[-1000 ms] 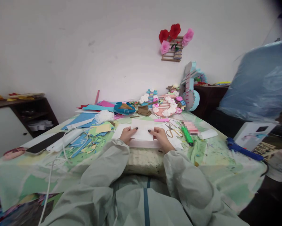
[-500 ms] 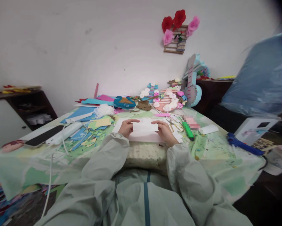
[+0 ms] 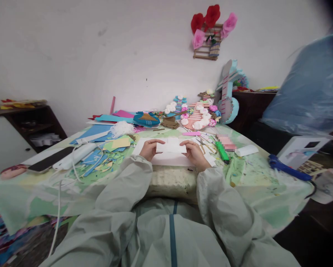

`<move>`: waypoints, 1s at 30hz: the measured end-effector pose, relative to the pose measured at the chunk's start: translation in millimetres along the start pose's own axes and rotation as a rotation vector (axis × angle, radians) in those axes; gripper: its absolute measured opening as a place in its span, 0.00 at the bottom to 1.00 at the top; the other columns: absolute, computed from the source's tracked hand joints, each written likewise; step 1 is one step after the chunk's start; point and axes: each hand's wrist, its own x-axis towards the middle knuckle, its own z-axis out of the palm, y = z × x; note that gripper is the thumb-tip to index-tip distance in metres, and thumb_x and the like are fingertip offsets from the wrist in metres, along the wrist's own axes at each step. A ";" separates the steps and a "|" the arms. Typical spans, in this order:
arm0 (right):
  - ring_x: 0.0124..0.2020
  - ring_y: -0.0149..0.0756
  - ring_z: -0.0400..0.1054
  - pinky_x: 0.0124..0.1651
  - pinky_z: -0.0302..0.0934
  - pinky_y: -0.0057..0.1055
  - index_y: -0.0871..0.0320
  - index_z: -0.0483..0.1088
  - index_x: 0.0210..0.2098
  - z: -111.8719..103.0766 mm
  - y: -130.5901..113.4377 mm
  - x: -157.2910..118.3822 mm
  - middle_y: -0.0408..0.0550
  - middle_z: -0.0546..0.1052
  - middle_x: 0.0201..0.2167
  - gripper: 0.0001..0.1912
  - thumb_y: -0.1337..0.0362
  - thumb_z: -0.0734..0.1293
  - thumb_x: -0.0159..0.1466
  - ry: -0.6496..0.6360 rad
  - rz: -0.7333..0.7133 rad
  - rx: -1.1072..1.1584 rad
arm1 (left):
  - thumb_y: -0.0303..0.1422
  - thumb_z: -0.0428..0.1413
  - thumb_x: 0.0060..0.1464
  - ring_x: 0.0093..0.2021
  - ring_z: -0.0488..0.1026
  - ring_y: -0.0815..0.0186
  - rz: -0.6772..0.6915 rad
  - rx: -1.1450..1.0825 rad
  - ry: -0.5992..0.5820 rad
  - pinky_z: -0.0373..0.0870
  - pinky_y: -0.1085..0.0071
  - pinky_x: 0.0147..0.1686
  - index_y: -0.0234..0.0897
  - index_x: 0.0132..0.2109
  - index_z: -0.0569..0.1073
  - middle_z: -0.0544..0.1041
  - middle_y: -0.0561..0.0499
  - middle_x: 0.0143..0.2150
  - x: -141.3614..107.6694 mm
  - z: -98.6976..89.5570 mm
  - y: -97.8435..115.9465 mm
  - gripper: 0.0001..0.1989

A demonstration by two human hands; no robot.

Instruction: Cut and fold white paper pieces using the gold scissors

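Observation:
A small white piece of paper (image 3: 171, 146) is stretched level between my two hands, near the front of the table. My left hand (image 3: 149, 149) pinches its left end, index finger along the top and thumb below. My right hand (image 3: 194, 153) grips the right end the same way. Beneath lie larger white sheets (image 3: 169, 160). Just right of my right hand are gold-handled scissors (image 3: 211, 147) and a green utility knife (image 3: 222, 151). A pink strip (image 3: 191, 134) lies beyond the paper.
Left are a power strip (image 3: 75, 155), a black phone (image 3: 52, 159), paper scraps (image 3: 106, 159) and white string (image 3: 123, 128). A blue glue gun (image 3: 288, 170) lies at the right edge. Craft pieces with paper flowers (image 3: 197, 116) stand at the back.
The white paper has tilted slightly between my hands, both of which keep hold of it. The camera view has shifted a little; the things on the table stay put.

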 end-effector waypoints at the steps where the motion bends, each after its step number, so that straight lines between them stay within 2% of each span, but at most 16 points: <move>1: 0.25 0.31 0.63 0.27 0.62 0.28 0.58 0.71 0.26 0.3 0.0 -0.1 0.42 0.68 0.21 0.08 0.67 0.63 0.45 -0.007 -0.006 0.019 | 0.27 0.59 0.35 0.27 0.71 0.67 -0.003 -0.006 0.001 0.72 0.73 0.25 0.33 0.28 0.78 0.75 0.49 0.26 0.0 -0.2 0.2 0.07; 7: 0.25 0.30 0.62 0.27 0.59 0.26 0.58 0.72 0.23 1.5 0.3 0.9 0.42 0.70 0.22 0.07 0.69 0.64 0.43 -0.023 -0.012 0.106 | 0.26 0.59 0.33 0.25 0.71 0.67 -0.005 -0.018 -0.001 0.73 0.71 0.24 0.31 0.27 0.78 0.75 0.49 0.24 1.4 -0.7 -0.7 0.08; 12: 0.25 0.29 0.59 0.23 0.55 0.23 0.60 0.72 0.19 1.2 0.6 3.0 0.45 0.72 0.24 0.08 0.69 0.61 0.42 0.037 -0.042 0.120 | 0.24 0.54 0.34 0.23 0.70 0.68 0.048 0.030 0.023 0.66 0.75 0.21 0.30 0.25 0.78 0.75 0.48 0.22 4.7 -2.5 -4.6 0.08; 14: 0.25 0.30 0.59 0.22 0.56 0.24 0.60 0.72 0.20 1.4 0.1 2.8 0.45 0.71 0.25 0.08 0.67 0.61 0.43 0.038 -0.005 0.127 | 0.25 0.52 0.35 0.23 0.70 0.67 0.063 0.030 0.023 0.65 0.75 0.22 0.30 0.24 0.78 0.75 0.47 0.22 5.8 -3.7 -6.2 0.10; 19: 0.28 0.31 0.61 0.23 0.61 0.25 0.59 0.70 0.24 4.8 -1.7 -0.9 0.43 0.69 0.28 0.07 0.67 0.68 0.43 0.020 0.010 0.120 | 0.30 0.51 0.35 0.23 0.71 0.65 0.034 -0.041 -0.096 0.65 0.73 0.21 0.27 0.25 0.78 0.76 0.44 0.23 4.2 -5.7 -5.3 0.12; 24: 0.26 0.27 0.62 0.26 0.61 0.23 0.60 0.69 0.25 8.2 -1.1 -4.5 0.40 0.68 0.25 0.09 0.72 0.68 0.42 -0.099 0.004 0.150 | 0.41 0.57 0.42 0.26 0.74 0.62 -0.112 -0.063 -0.153 0.66 0.71 0.24 0.33 0.44 0.76 0.79 0.45 0.30 -0.9 0.4 -1.9 0.22; 30: 0.27 0.28 0.67 0.31 0.63 0.26 0.60 0.70 0.30 13.7 -0.2 -8.9 0.40 0.71 0.26 0.11 0.72 0.69 0.45 -0.262 0.015 0.111 | 0.30 0.68 0.29 0.22 0.73 0.66 -0.231 0.136 -0.296 0.63 0.75 0.22 0.29 0.45 0.73 0.79 0.45 0.28 0.8 9.5 -13.5 0.30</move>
